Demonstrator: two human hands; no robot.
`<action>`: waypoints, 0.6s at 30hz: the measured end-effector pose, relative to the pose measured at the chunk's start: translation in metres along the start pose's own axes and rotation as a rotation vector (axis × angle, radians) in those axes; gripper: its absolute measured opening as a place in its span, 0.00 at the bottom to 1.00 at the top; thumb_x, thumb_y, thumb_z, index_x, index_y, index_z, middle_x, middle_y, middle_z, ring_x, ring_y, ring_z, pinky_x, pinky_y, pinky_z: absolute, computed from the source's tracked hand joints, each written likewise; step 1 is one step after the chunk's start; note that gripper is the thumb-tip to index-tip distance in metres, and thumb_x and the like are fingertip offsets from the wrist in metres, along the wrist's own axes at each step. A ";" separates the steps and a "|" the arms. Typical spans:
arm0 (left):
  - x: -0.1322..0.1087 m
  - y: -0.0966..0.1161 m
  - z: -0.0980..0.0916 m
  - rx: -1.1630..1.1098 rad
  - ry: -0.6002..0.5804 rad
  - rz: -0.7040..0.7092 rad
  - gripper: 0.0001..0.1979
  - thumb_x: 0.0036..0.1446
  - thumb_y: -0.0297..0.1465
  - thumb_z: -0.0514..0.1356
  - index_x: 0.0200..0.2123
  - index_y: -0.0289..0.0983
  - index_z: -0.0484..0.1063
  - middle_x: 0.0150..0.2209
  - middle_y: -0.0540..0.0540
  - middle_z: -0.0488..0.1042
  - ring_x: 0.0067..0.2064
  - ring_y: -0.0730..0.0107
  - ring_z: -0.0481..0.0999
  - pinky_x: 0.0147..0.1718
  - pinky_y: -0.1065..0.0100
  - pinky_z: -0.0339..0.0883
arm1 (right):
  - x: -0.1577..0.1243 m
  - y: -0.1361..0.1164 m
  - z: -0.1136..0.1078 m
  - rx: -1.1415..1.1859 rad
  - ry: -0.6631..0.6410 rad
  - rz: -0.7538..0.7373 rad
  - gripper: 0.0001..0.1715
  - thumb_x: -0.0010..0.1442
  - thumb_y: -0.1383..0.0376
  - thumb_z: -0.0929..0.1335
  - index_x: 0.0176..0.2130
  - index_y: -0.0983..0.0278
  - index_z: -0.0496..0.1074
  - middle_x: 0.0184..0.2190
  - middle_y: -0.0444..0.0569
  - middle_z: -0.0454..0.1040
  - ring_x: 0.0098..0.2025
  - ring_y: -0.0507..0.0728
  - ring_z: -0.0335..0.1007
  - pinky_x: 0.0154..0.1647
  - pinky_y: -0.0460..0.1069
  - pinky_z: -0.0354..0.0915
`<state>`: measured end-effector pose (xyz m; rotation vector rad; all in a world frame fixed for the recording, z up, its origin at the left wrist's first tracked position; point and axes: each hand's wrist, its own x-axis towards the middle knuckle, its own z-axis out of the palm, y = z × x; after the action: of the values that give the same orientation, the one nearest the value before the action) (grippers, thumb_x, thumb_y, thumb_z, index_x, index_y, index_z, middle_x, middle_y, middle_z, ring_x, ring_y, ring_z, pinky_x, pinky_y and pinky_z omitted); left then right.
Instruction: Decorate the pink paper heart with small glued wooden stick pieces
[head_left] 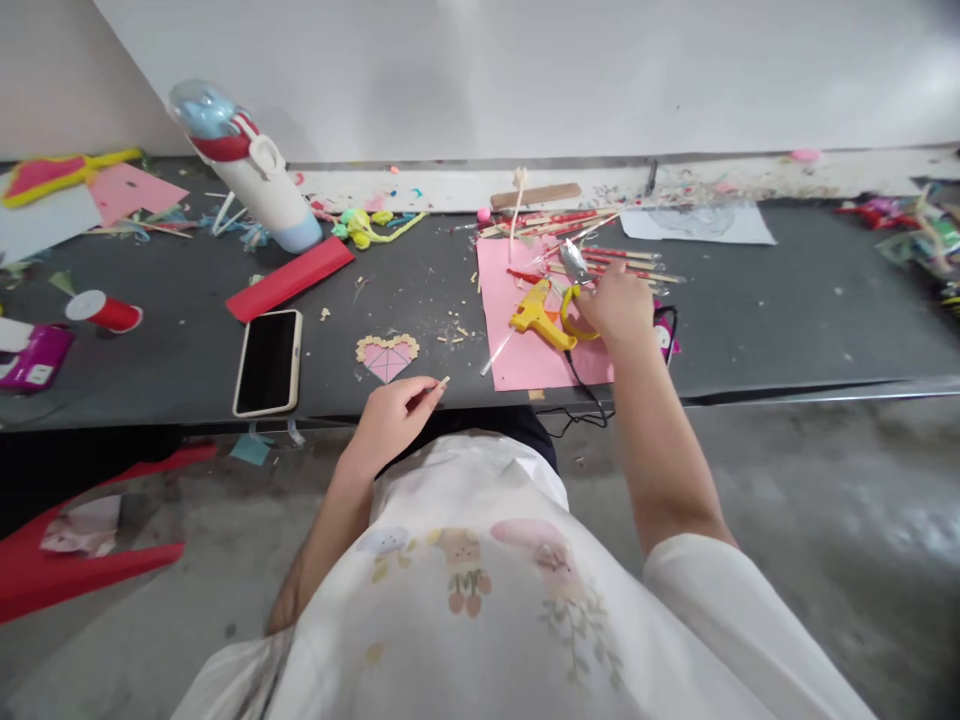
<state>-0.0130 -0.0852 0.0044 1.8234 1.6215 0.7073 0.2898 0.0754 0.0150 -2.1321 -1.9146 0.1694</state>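
My left hand (390, 418) hovers at the near edge of the dark table (750, 310), pinching a small pale stick piece (442, 383) between thumb and fingers. Just beyond it lies a pink paper heart (387, 356) edged with small wooden bits. My right hand (619, 303) reaches over a pink paper sheet (517, 330) and grips yellow-handled scissors (574, 300), their blades pointing away from me. A yellow glue gun (538, 318) lies on the pink sheet just left of that hand, with its black cord (589, 400) running off the table edge.
A phone (268, 360) lies face up at the left, with a red paper strip (289, 278), a tilted water bottle (247, 170) and a red roll (105, 311) beyond. Several sticks (622, 262) lie behind the pink sheet. Scraps litter the table; red paper (45, 580) lies on the floor.
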 end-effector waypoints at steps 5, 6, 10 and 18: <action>-0.039 -0.006 -0.001 -0.026 0.136 -0.065 0.18 0.62 0.44 0.56 0.38 0.37 0.79 0.32 0.47 0.80 0.28 0.73 0.73 0.29 0.72 0.64 | -0.067 0.005 -0.014 0.211 0.105 -0.002 0.19 0.63 0.58 0.62 0.50 0.65 0.69 0.49 0.63 0.77 0.52 0.68 0.72 0.55 0.65 0.63; -0.047 -0.007 -0.001 -0.026 0.159 -0.078 0.18 0.62 0.44 0.57 0.38 0.36 0.79 0.33 0.46 0.81 0.28 0.73 0.73 0.29 0.72 0.64 | -0.083 0.006 -0.013 0.323 0.091 -0.009 0.18 0.63 0.57 0.62 0.48 0.63 0.70 0.47 0.60 0.78 0.51 0.66 0.73 0.56 0.64 0.64; -0.063 -0.009 0.002 -0.018 0.203 -0.094 0.17 0.61 0.43 0.57 0.38 0.36 0.79 0.33 0.46 0.81 0.28 0.74 0.73 0.29 0.72 0.65 | -0.142 -0.001 -0.002 1.115 -0.136 0.122 0.22 0.62 0.50 0.61 0.47 0.61 0.70 0.44 0.55 0.79 0.45 0.61 0.78 0.51 0.59 0.71; -0.054 0.005 0.008 -0.046 0.152 -0.045 0.16 0.61 0.43 0.58 0.38 0.37 0.79 0.31 0.48 0.80 0.26 0.75 0.72 0.27 0.73 0.64 | -0.187 -0.036 0.001 1.880 -0.501 0.138 0.28 0.66 0.47 0.54 0.52 0.56 0.70 0.60 0.48 0.72 0.64 0.57 0.66 0.67 0.60 0.59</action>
<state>-0.0102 -0.1394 0.0021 1.7305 1.7224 0.8742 0.2328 -0.1066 0.0070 -0.7947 -0.7424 1.7380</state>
